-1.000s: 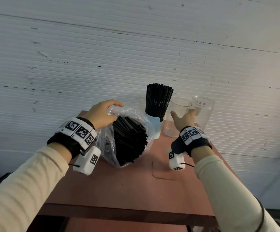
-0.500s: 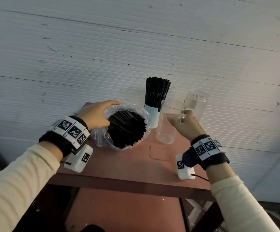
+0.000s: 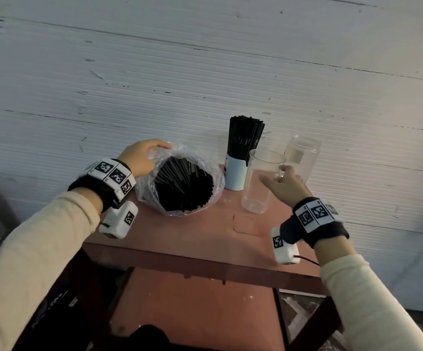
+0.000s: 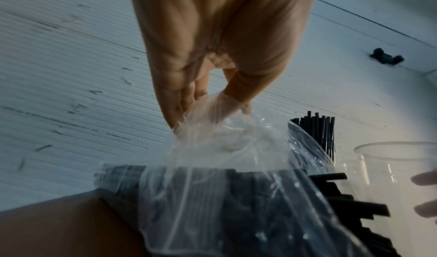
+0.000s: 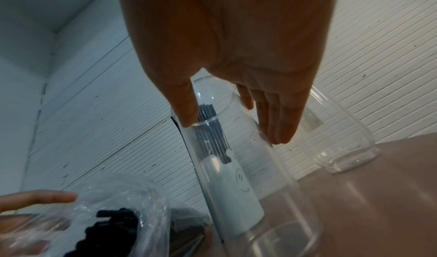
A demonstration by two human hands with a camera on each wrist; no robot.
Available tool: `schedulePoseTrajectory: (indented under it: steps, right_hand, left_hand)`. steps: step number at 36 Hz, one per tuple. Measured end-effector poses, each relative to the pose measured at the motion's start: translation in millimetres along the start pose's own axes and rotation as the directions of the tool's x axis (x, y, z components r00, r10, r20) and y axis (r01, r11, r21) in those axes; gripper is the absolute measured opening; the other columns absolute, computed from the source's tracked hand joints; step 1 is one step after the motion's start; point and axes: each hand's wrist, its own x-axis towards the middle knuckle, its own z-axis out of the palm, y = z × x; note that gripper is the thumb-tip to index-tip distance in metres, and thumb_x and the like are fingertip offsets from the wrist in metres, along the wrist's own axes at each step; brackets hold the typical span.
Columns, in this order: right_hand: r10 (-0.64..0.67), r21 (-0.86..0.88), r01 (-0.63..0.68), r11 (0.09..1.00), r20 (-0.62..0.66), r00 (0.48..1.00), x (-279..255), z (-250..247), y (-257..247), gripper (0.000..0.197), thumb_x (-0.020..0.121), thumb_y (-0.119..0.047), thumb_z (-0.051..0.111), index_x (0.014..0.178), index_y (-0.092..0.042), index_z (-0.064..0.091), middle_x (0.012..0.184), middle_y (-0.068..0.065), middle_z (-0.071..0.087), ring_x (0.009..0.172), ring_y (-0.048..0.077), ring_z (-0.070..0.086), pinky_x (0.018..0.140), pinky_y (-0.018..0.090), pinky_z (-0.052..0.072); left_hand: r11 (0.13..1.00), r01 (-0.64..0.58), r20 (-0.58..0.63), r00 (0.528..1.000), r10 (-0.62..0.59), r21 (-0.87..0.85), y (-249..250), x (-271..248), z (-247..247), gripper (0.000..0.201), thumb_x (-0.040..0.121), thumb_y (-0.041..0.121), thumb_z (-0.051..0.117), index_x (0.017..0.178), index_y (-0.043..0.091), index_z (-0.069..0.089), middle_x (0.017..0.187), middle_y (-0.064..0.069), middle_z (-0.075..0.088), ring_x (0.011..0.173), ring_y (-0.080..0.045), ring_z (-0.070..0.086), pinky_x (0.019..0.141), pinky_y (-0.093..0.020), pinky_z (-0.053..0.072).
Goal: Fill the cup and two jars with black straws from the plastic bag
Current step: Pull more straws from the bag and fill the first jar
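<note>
My left hand [image 3: 139, 158] held the upper edge of the plastic bag [image 3: 180, 183], with the thumb and fingers [image 4: 179, 100] pinching the clear film, so this grip was clamped on the bag. The bag stood open on the left part of the red bench [image 3: 205, 231], and it was full of black straws [image 3: 182, 186] with their ends pointing up toward me. My right hand [image 3: 284, 186] was at the near jar [image 3: 261, 181], a clear and empty one. The thumb [image 5: 187, 109] lay on its rim on one side and the fingers [image 5: 279, 118] lay against its wall on the other side, so this grip was around the jar near the top. The jar stood upright on the bench, just to the right of the bag. Behind it, near the white wall [image 3: 205, 72], stood the pale blue cup [image 3: 235, 173], already packed with straws [image 3: 244, 138] that stood high above its rim. The second jar [image 3: 301, 158] was also clear and empty, and it stood at the far right corner of the bench, just behind my right hand. Both my wrists carried black bands with printed square markers.
</note>
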Motion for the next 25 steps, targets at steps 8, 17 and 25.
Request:
schedulePoseTrajectory:
  steps: [8, 17, 25]
  right_hand:
    - [-0.099, 0.025, 0.107, 0.994, -0.203, 0.974, -2.9, -1.8, -8.9, 0.115, 0.075, -0.061, 0.069, 0.152, -0.010, 0.001, 0.158, 0.018, 0.007, 0.145, 0.033, 0.013, 0.118, 0.048, 0.020]
    - [-0.648, -0.288, 0.585, 0.758, -0.232, 0.726, -20.8, 31.9, -65.1, 0.039, 0.088, -0.034, 0.063, 0.120, -0.013, 0.056, 0.124, 0.008, 0.045, 0.117, 0.024, 0.039, 0.095, 0.022, 0.023]
    - [-0.389, -0.361, 0.553, 0.751, 0.435, 0.812, -2.3, 103.5, -111.6, 0.041, 0.099, -0.042, 0.045, 0.120, -0.014, 0.065, 0.121, 0.007, 0.065, 0.112, 0.025, 0.058, 0.095, 0.033, 0.043]
  left_hand:
    - [0.986, -0.045, 0.023, 0.999, 0.049, -0.160, -5.6, -5.9, 0.1, 0.072, 0.079, -0.017, 0.044, 0.114, 0.042, 0.063, 0.137, 0.004, 0.057, 0.095, -0.041, 0.065, 0.063, -0.044, 0.052]
    - [0.967, -0.055, -0.018, 0.998, 0.052, -0.248, -0.9, -0.9, 4.7, 0.052, 0.084, -0.001, 0.059, 0.114, 0.040, 0.064, 0.129, 0.007, 0.060, 0.116, -0.016, 0.056, 0.096, -0.043, 0.052]
    - [0.960, -0.058, -0.030, 0.998, 0.052, -0.272, 6.9, -1.3, 8.0, 0.063, 0.079, -0.009, 0.052, 0.117, 0.039, 0.064, 0.129, 0.009, 0.061, 0.126, -0.020, 0.054, 0.081, -0.031, 0.052]
